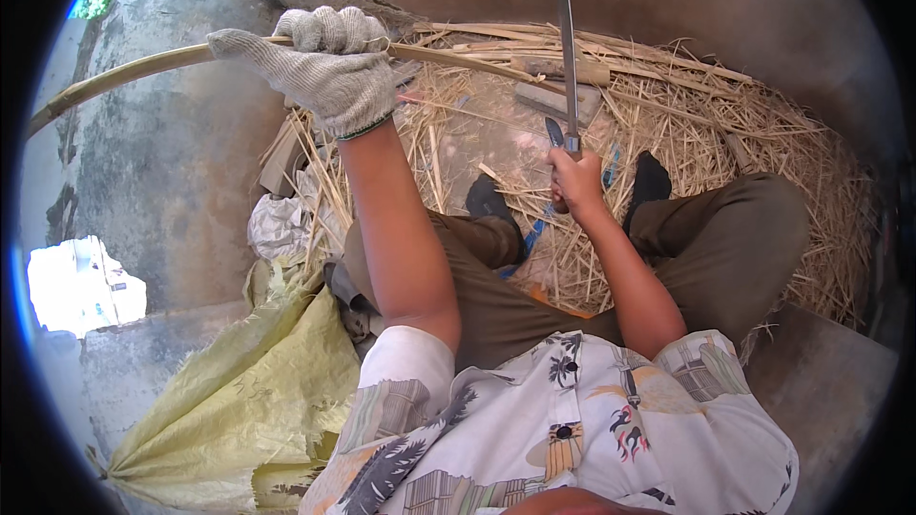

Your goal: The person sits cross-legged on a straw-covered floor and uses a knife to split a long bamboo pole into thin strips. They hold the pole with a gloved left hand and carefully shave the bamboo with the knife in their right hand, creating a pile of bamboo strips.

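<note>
While gripping the bamboo strip (143,67) in the gloved left hand (329,62), clasping the long knife (567,48) upright in the right hand (572,181) (blade edge facing away); keeping fingers clear.

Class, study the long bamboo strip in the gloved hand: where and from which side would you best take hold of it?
Grip the bamboo strip on its bare left stretch, beside the gloved left hand, closing from above. It is slim, lies nearly level, and there sits far from the knife raised in the right hand.
</note>
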A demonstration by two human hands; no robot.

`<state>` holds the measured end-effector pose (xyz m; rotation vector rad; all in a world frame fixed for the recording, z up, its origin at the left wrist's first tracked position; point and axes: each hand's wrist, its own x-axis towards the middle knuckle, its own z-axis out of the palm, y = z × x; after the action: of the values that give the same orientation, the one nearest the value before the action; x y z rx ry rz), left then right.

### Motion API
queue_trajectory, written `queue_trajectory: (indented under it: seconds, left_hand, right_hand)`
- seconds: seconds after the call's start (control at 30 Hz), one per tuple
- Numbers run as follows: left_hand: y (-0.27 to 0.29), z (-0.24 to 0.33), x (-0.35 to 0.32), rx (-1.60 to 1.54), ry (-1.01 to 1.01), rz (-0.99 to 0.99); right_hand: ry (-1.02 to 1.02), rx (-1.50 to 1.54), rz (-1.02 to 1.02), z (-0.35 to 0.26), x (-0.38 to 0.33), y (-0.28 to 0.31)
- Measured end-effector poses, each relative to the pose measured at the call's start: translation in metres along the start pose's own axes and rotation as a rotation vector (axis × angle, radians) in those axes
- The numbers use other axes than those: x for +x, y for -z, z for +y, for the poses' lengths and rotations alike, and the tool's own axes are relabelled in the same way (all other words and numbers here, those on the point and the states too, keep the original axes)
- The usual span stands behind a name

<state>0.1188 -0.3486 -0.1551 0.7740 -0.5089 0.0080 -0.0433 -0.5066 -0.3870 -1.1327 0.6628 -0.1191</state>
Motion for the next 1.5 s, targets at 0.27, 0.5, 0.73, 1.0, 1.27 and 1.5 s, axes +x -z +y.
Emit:
queue_trajectory:
  seconds: [0.27,0.5,0.73,1.0,1.27,1.5]
  left_hand:
    - [-0.007,0.008,-0.002,-0.366,-0.05,-0.248]
    - [-0.018,0.022,-0.014,-0.086,-0.071,-0.264]
    - [-0.01,0.031,-0.012,-0.065,-0.092,-0.23]
    - [-0.025,0.05,-0.021,-0.168,-0.064,-0.198]
    - [-0.051,0.06,-0.029,-0.022,-0.188,0.056]
    - [-0.032,0.071,-0.025,-0.066,-0.17,-0.076]
  right_hand:
    - [0.413,-0.6,0.158,0.009,0.0,0.006]
    - [-0.237,-0.305,-0.224,0.025,0.015,0.009]
    - [0.215,-0.443,0.061,-0.003,0.001,0.001]
    - [0.376,-0.649,0.068,-0.009,-0.013,-0.002]
    - [-0.107,-0.368,-0.181,0.013,0.005,0.001]
    - [0.63,-0.694,0.048,-0.028,-0.025,-0.009]
